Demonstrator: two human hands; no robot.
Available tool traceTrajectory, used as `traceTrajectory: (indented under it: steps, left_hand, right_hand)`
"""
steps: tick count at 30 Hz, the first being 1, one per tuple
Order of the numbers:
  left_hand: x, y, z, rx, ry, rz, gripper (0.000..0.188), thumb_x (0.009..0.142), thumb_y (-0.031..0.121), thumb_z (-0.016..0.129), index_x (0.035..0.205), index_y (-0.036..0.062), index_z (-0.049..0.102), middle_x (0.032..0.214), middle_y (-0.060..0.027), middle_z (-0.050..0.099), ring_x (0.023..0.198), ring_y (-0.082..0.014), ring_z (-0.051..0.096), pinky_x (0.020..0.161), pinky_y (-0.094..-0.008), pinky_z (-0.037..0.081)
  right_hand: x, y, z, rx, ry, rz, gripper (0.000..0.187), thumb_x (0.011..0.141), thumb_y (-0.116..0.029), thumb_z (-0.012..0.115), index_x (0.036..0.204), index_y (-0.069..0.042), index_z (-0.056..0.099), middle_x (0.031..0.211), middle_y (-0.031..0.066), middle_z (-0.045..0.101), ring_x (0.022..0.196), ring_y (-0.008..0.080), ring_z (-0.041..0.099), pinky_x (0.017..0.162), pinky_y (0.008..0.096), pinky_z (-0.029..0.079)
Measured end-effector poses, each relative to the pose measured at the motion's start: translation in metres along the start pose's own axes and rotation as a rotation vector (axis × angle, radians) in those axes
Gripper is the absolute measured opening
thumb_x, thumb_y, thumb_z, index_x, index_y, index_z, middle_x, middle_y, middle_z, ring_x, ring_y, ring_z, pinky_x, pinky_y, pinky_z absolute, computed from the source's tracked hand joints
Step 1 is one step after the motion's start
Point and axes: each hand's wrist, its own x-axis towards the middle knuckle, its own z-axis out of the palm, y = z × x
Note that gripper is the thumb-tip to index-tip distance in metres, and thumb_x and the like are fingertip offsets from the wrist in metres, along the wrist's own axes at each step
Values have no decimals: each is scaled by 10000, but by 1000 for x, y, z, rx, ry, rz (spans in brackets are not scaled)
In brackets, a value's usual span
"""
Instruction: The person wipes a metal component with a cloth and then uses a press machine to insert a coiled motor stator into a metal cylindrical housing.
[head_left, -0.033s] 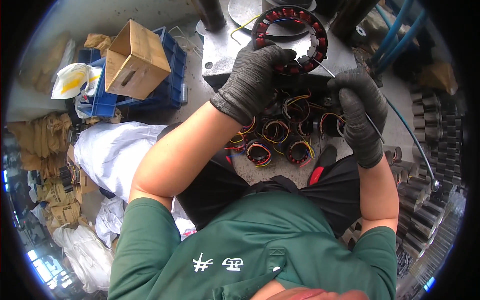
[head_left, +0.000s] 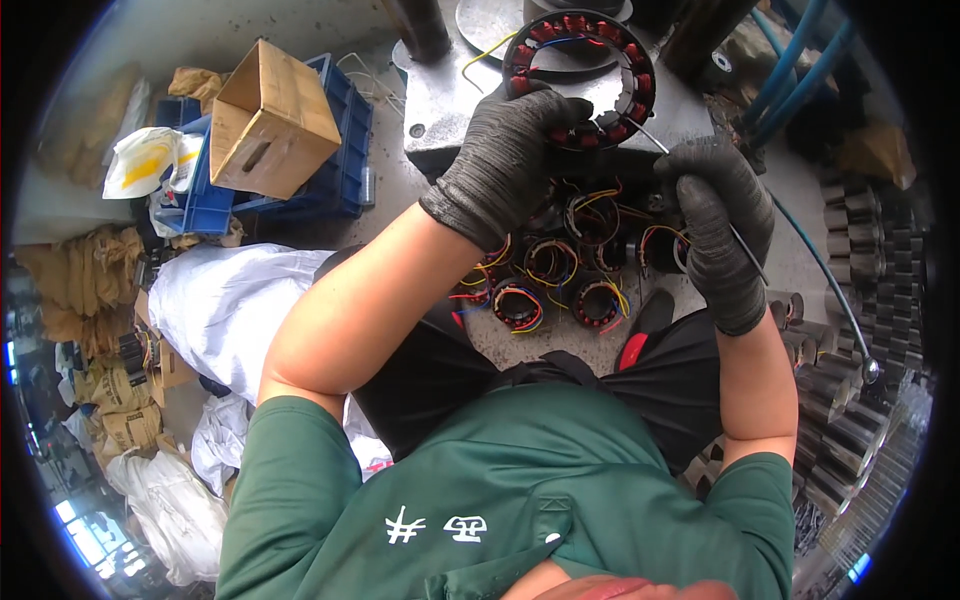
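In my gloved left hand (head_left: 500, 160) is a ring-shaped motor stator (head_left: 641, 75) with red copper coils and a black rim. My thumb and fingers close on its lower left part, above a metal machine plate (head_left: 440, 115). A yellow wire (head_left: 488, 57) sticks out from its left side. My gloved right hand (head_left: 722, 225) is closed round a thin metal rod (head_left: 650, 137). The rod's upper end meets the ring's lower right side; the other end pokes out below the palm. Whether its tip enters a slot, I cannot tell.
Several stators (head_left: 550, 262) with coloured wires lie on the floor below the plate. At left, a cardboard box (head_left: 275, 125) rests on blue crates (head_left: 345, 120). Stacked metal cores (head_left: 850, 370) line the right side, near a cable with a ball end (head_left: 870, 370). Dark posts (head_left: 418, 28) flank the plate.
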Motion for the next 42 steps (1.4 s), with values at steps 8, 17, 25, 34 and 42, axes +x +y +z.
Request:
traceTrajectory:
  steps: [8, 17, 25, 34, 42]
  left_hand:
    - [-8, 8, 8, -197, 34, -172, 315, 883, 115, 678, 1162, -26, 638, 1114, -125, 693, 1009, -263, 704, 877, -376, 617]
    - [-10, 13, 13, 451, 57, 307, 435, 872, 48, 670, 1281, -42, 554, 1016, -142, 710, 881, -182, 710, 779, -302, 600]
    - [7, 2, 5, 549, 106, 488, 467, 856, 78, 666, 1281, -68, 537, 990, -180, 707, 912, -228, 709, 794, -334, 588]
    - [7, 15, 3, 253, 119, 312, 399, 847, 25, 642, 1232, -42, 563, 952, -151, 704, 758, -209, 714, 627, -325, 610]
    - [13, 39, -16, 1137, 43, 1372, 338, 705, 103, 804, 985, 65, 617, 907, -116, 654, 872, -371, 655, 783, -439, 541]
  right_hand:
    - [-1, 2, 3, -66, -6, 18, 137, 929, 1, 581, 1016, -25, 683, 900, 66, 704, 823, 150, 671, 783, 300, 541]
    - [4, 8, 15, -417, -74, -262, 145, 917, 6, 607, 1048, -12, 666, 937, 136, 677, 811, 276, 681, 732, 364, 546]
    - [9, -5, 22, -620, -138, -348, 146, 886, -6, 631, 1028, -8, 661, 908, 185, 647, 817, 376, 661, 717, 432, 539]
    - [-2, -15, -4, -138, -145, -104, 112, 879, -26, 592, 955, -26, 675, 818, 115, 658, 733, 228, 658, 672, 332, 521]
    - [-4, -13, -26, 146, 54, 122, 156, 929, -86, 578, 1006, -17, 694, 896, 35, 688, 811, 104, 614, 747, 268, 502]
